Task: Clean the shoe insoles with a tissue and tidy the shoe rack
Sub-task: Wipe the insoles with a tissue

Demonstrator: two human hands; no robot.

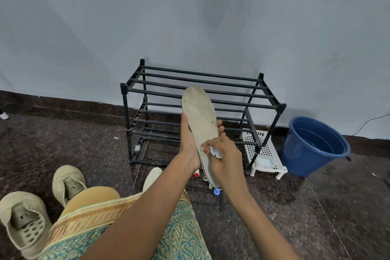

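Beige and thin, that insole (200, 116) looked light and bendy. Your left hand (188, 145) closed its grip round the middle, in front of the shoe rack (272, 99), while your right hand (225, 154) pinched the tissue (216, 151) against the heel end.

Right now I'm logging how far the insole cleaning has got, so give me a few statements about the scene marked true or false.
1. The left hand holds the insole. True.
2. The right hand presses the tissue on the insole's top end. False: the tissue is on the insole's lower half.
3. The blue bucket stands on the shoe rack. False: it stands on the floor, to the right of the rack.
4. Two beige shoes lie on the floor at the left. True.
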